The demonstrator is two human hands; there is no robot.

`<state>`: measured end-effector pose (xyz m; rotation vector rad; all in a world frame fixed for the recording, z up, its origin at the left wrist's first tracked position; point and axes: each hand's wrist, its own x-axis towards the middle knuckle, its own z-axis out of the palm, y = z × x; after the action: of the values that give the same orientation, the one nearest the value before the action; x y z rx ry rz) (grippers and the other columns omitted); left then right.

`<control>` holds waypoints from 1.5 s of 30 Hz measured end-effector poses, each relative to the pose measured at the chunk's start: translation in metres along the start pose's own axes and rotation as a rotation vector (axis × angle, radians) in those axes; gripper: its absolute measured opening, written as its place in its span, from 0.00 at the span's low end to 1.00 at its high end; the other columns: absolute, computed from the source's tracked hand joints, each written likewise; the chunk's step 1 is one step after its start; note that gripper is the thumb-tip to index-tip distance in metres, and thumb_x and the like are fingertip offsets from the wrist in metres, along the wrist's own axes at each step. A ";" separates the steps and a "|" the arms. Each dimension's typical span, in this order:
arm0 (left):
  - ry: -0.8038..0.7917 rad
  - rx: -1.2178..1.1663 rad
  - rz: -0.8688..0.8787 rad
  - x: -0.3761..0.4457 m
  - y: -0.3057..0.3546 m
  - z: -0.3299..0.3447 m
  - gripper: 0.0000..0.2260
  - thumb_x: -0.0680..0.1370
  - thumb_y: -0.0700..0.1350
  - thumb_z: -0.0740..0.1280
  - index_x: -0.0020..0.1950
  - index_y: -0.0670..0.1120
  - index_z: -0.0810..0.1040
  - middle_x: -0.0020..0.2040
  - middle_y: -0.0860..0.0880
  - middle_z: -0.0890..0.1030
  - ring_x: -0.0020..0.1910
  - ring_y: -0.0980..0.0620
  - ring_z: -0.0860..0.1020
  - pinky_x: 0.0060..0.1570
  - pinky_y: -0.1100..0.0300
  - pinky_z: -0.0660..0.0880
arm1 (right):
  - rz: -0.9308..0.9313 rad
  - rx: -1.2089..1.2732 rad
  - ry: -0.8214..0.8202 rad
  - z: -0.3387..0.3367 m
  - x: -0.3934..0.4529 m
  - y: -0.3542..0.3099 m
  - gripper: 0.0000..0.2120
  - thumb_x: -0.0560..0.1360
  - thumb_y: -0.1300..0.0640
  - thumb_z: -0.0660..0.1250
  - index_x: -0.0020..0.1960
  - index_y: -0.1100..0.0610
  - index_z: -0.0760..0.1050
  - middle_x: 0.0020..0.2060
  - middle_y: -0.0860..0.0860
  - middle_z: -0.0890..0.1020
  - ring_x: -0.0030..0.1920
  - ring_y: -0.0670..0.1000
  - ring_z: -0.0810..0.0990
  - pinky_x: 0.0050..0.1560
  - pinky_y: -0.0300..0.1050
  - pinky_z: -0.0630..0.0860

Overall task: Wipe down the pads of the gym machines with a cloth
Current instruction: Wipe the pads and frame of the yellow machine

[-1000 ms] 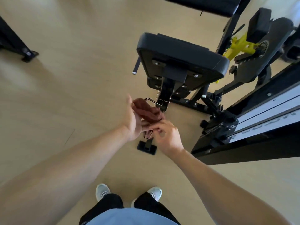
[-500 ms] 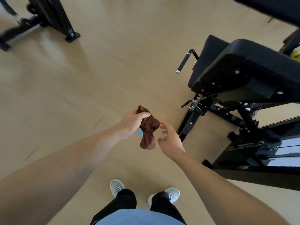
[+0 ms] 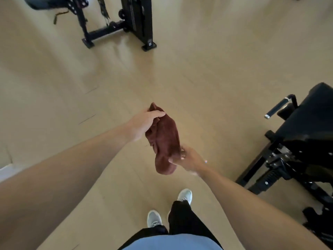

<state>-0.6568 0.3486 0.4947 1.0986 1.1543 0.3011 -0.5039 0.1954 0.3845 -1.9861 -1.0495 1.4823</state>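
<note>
A crumpled dark red cloth (image 3: 164, 141) hangs in front of me above the floor. My left hand (image 3: 144, 124) grips its upper end with fingers curled over it. My right hand (image 3: 189, 159) holds the cloth's lower part from the right, thumb pressed on it. A black padded seat (image 3: 313, 120) of a gym machine sits at the right edge, with a black handle (image 3: 277, 108) sticking out to its left. Both hands are well to the left of that pad.
The machine's black frame and base (image 3: 273, 170) fill the lower right. Another black machine frame (image 3: 137, 22) stands at the top, with a dark pad (image 3: 45, 2) at the top left. Light wooden floor (image 3: 207, 69) lies between them. My grey shoes (image 3: 154, 218) are below.
The view has swung left, so the padded machine slid to the right edge and another machine came into view at the top. My right hand, open before, now holds the cloth's lower part.
</note>
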 end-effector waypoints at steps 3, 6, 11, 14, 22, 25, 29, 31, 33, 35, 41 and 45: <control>0.050 -0.060 -0.026 0.021 0.008 -0.046 0.06 0.80 0.44 0.67 0.44 0.48 0.77 0.35 0.52 0.81 0.36 0.53 0.80 0.36 0.64 0.75 | -0.028 -0.102 -0.137 0.006 0.038 -0.028 0.20 0.70 0.49 0.78 0.59 0.52 0.82 0.54 0.49 0.87 0.57 0.50 0.84 0.64 0.52 0.78; 0.112 -0.101 -0.038 0.045 0.023 -0.088 0.03 0.80 0.45 0.67 0.48 0.47 0.78 0.40 0.50 0.83 0.40 0.52 0.82 0.42 0.59 0.75 | -0.005 -0.180 -0.196 0.010 0.089 -0.053 0.20 0.67 0.44 0.76 0.53 0.55 0.83 0.50 0.48 0.87 0.54 0.49 0.85 0.65 0.54 0.77; 0.277 -0.103 -0.056 0.087 0.051 -0.151 0.06 0.81 0.43 0.66 0.56 0.45 0.79 0.52 0.45 0.84 0.48 0.49 0.81 0.52 0.56 0.77 | 0.015 -0.248 -0.329 0.011 0.166 -0.102 0.23 0.65 0.44 0.77 0.57 0.51 0.82 0.50 0.51 0.87 0.53 0.53 0.85 0.58 0.50 0.81; 0.309 -0.105 -0.043 0.111 0.073 -0.192 0.13 0.80 0.40 0.66 0.65 0.45 0.78 0.61 0.45 0.83 0.61 0.46 0.81 0.66 0.49 0.75 | 0.005 -0.275 -0.385 0.009 0.202 -0.146 0.11 0.72 0.51 0.77 0.52 0.46 0.80 0.41 0.52 0.86 0.39 0.49 0.81 0.38 0.41 0.77; 0.281 0.008 0.118 0.153 0.126 -0.302 0.12 0.76 0.28 0.66 0.58 0.31 0.78 0.49 0.33 0.82 0.47 0.42 0.81 0.52 0.47 0.75 | -0.105 -0.166 -0.152 0.005 0.324 -0.265 0.09 0.75 0.53 0.76 0.52 0.53 0.80 0.40 0.50 0.87 0.39 0.49 0.86 0.40 0.40 0.80; 0.155 0.120 0.105 0.174 0.133 -0.348 0.06 0.74 0.27 0.68 0.50 0.33 0.80 0.45 0.30 0.82 0.43 0.41 0.81 0.45 0.51 0.78 | -0.170 -0.251 -0.097 0.014 0.374 -0.314 0.05 0.77 0.52 0.72 0.50 0.52 0.83 0.43 0.50 0.88 0.46 0.54 0.86 0.51 0.49 0.80; -0.180 0.321 -0.073 0.218 0.132 -0.414 0.08 0.72 0.25 0.68 0.47 0.34 0.81 0.43 0.43 0.80 0.44 0.49 0.78 0.48 0.58 0.76 | -0.204 -0.138 0.055 0.035 0.436 -0.384 0.12 0.75 0.64 0.69 0.47 0.49 0.85 0.42 0.46 0.88 0.49 0.49 0.86 0.53 0.45 0.80; -0.348 0.422 -0.213 0.241 0.136 -0.446 0.15 0.71 0.26 0.67 0.49 0.42 0.86 0.52 0.51 0.85 0.56 0.55 0.80 0.63 0.55 0.71 | -0.190 -0.039 0.114 0.047 0.461 -0.424 0.20 0.72 0.71 0.62 0.47 0.49 0.85 0.42 0.48 0.87 0.45 0.47 0.86 0.49 0.39 0.81; -0.459 0.497 -0.340 0.259 0.146 -0.473 0.20 0.73 0.28 0.68 0.53 0.50 0.88 0.63 0.55 0.82 0.68 0.57 0.75 0.72 0.53 0.63 | -0.165 0.065 0.106 0.061 0.481 -0.470 0.24 0.71 0.76 0.56 0.50 0.56 0.84 0.42 0.52 0.86 0.38 0.43 0.84 0.38 0.31 0.77; -0.466 0.550 -0.383 0.280 0.162 -0.501 0.18 0.76 0.33 0.69 0.56 0.54 0.87 0.67 0.57 0.79 0.71 0.56 0.72 0.75 0.51 0.62 | -0.200 0.094 0.061 0.072 0.506 -0.509 0.24 0.71 0.79 0.55 0.52 0.60 0.84 0.42 0.53 0.86 0.38 0.44 0.84 0.36 0.29 0.75; 0.197 0.276 -0.192 0.364 0.206 -0.594 0.16 0.81 0.50 0.67 0.69 0.50 0.76 0.66 0.51 0.77 0.68 0.50 0.73 0.70 0.53 0.67 | -0.315 0.118 -0.080 0.095 0.588 -0.615 0.22 0.73 0.79 0.59 0.49 0.55 0.81 0.41 0.48 0.87 0.38 0.40 0.84 0.39 0.33 0.77; 0.296 -0.045 -0.216 0.438 0.243 -0.656 0.20 0.82 0.61 0.60 0.63 0.48 0.77 0.62 0.49 0.81 0.63 0.48 0.76 0.65 0.51 0.71 | -0.399 0.086 -0.181 0.104 0.659 -0.705 0.19 0.73 0.79 0.59 0.50 0.61 0.80 0.39 0.50 0.86 0.35 0.41 0.81 0.35 0.36 0.75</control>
<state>-0.9427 1.1212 0.4487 0.8991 1.5088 0.3262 -0.7297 1.1358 0.4680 -1.4938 -1.3403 1.4718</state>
